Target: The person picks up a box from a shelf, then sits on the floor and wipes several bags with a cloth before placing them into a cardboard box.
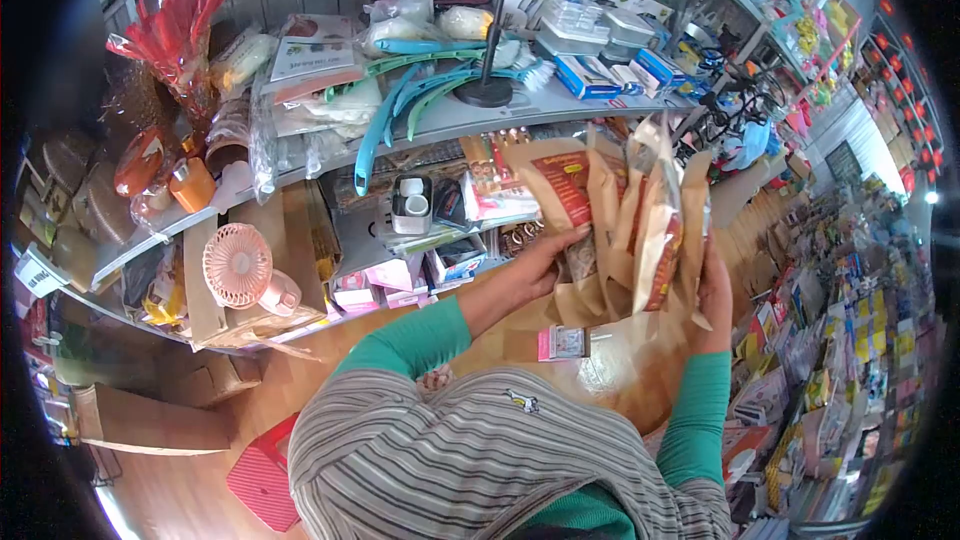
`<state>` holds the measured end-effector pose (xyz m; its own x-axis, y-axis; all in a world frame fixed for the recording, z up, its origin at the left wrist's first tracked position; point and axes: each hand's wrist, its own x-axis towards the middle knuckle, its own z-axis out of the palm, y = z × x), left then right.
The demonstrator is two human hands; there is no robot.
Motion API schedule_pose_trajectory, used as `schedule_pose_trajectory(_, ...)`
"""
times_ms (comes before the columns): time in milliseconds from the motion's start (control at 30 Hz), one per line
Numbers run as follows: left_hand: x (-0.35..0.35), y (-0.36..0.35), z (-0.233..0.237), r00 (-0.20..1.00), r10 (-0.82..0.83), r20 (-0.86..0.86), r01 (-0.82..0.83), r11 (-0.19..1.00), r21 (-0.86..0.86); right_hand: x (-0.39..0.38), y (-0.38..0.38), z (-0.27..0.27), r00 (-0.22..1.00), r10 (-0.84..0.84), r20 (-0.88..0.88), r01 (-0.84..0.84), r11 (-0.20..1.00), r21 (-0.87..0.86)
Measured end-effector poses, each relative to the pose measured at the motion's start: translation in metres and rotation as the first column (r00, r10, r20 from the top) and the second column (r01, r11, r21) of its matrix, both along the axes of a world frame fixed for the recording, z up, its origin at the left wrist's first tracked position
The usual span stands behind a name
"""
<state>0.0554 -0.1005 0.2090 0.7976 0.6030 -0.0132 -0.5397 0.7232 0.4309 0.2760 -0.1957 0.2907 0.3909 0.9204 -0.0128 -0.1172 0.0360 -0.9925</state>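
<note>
Our brown paper packets point(610, 230) carry red labels. Our long sleeves point(410, 340) are teal green, our striped cloth point(470, 460) grey and white. We see a round pale-pink plastic fan point(238, 265), curved turquoise plastic hangers point(400, 90), crinkly red cellophane wraps point(185, 25) and a small orange jar point(192, 185).

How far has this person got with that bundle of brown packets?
Done: several brown paper packets are gathered into one fanned bundle. In hand: the left hand grips the front, red-labelled packet, while the right hand supports the bundle's other side. Left: as far as this view shows, the whole bundle is held up over the wooden counter, and none of these packets lies on it.
</note>
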Motion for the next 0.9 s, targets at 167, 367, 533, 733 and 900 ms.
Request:
schedule_pose_trajectory(167,0.022,0.038,0.031,0.992,-0.024,0.12,0.02,0.999,0.035,0.02,0.035,0.034,0.982,0.084,-0.169,-0.065,0.991,0.119)
schedule_pose_trajectory(367,0.038,0.073,0.049,0.978,-0.031,0.209,0.019,0.998,0.06,0.024,0.082,0.068,0.999,-0.045,-0.029,0.045,0.999,-0.008)
schedule_pose_trajectory(533,0.034,0.087,0.055,0.987,0.049,0.151,-0.046,0.999,-0.023,0.05,0.125,0.068,0.997,0.069,-0.022,-0.071,0.992,-0.106)
schedule_pose_trajectory(733,0.045,0.102,0.058,0.976,0.18,0.126,-0.178,0.984,-0.029,0.066,0.17,0.081,0.974,0.181,0.139,-0.158,0.975,-0.157)
schedule_pose_trajectory(900,0.072,0.103,0.061,0.916,0.366,0.164,-0.363,0.931,-0.047,0.055,0.191,0.111,0.928,0.208,0.308,-0.13,0.958,-0.254)
